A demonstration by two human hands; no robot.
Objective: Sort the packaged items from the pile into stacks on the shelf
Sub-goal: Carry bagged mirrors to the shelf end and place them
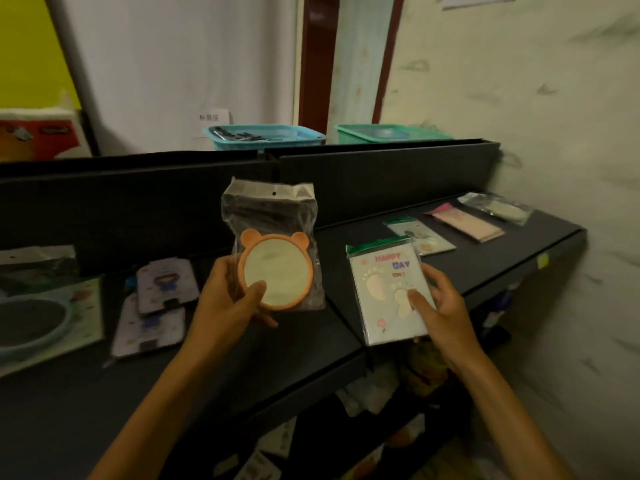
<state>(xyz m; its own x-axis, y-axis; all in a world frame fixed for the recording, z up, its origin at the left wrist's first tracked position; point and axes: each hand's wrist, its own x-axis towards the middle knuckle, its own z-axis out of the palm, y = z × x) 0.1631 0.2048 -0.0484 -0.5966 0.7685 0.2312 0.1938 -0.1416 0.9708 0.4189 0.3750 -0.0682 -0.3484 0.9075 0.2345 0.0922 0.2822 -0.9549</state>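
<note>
The left hand [235, 296] holds a clear bag [273, 244] upright above the black shelf [284, 344], its long axis running nearly vertical and its sealed header with the hang hole pointing up and slightly away. Inside, low in the bag, sits a round orange-rimmed mirror [275, 271] with two small bear ears at the top — ears up, pale face toward the camera. The thumb lies across the lower part of the mirror's face and the fingers curl behind the bag, so the hand grips it firmly.

The right hand [440, 306] holds a footprint card pack [389, 292] with a green header, its long axis running away from the person and leaning a little left, header at the far end. The thumb presses on the printed front, the fingers wrap the right edge; the pack's near end is at the shelf's front edge, but whether it rests on the surface is unclear.

Further right along the shelf lie a second green-header pack [420, 235], a pink pack [465, 223] and a clear pouch [497, 207] — each apart from the next. To the left lie two purple carded items [156, 303], overlapping. Behind the shelf's back panel stand a blue basket [263, 136] and a green basket [388, 133].
</note>
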